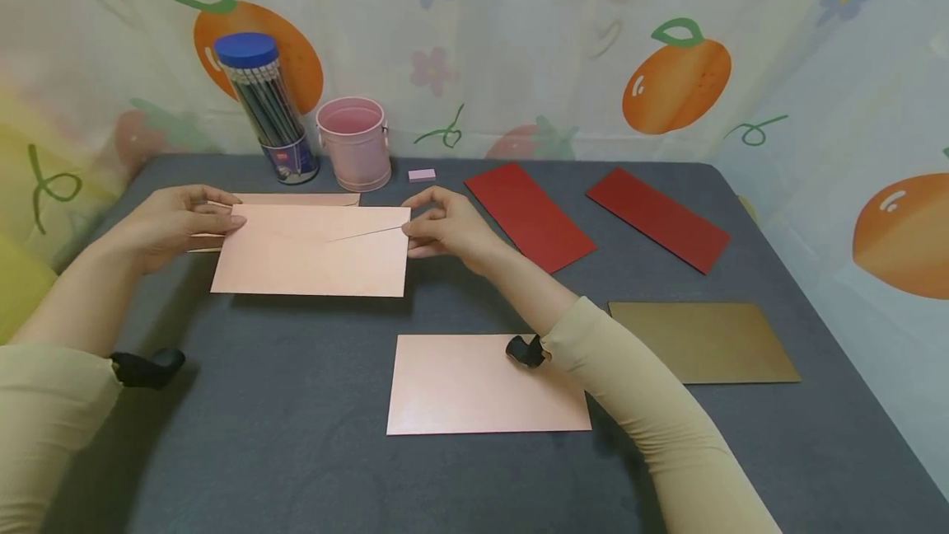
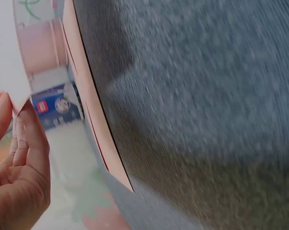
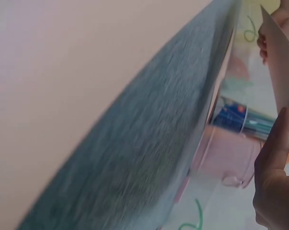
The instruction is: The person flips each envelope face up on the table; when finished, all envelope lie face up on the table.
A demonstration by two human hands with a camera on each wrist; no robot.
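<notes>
A pale pink envelope (image 1: 311, 266) is held up over the table between both hands. My left hand (image 1: 178, 221) pinches its upper left corner between thumb and fingers; the left wrist view shows the pinched corner (image 2: 21, 98) close up. At its right edge, my right hand (image 1: 454, 229) grips the upper corner. Behind the raised envelope, more pink envelopes (image 1: 296, 199) lie on the table, mostly hidden in the head view. Nearer the front lies another pink envelope (image 1: 474, 390), partly under the right forearm.
Two red envelopes (image 1: 530, 217) lie at the back right, with a gold-brown envelope (image 1: 712, 344) in front of them. At the back stand a blue-lidded tub of pencils (image 1: 270, 105) and a pink bucket (image 1: 354, 147). A small pink block (image 1: 422, 175) sits beside the bucket.
</notes>
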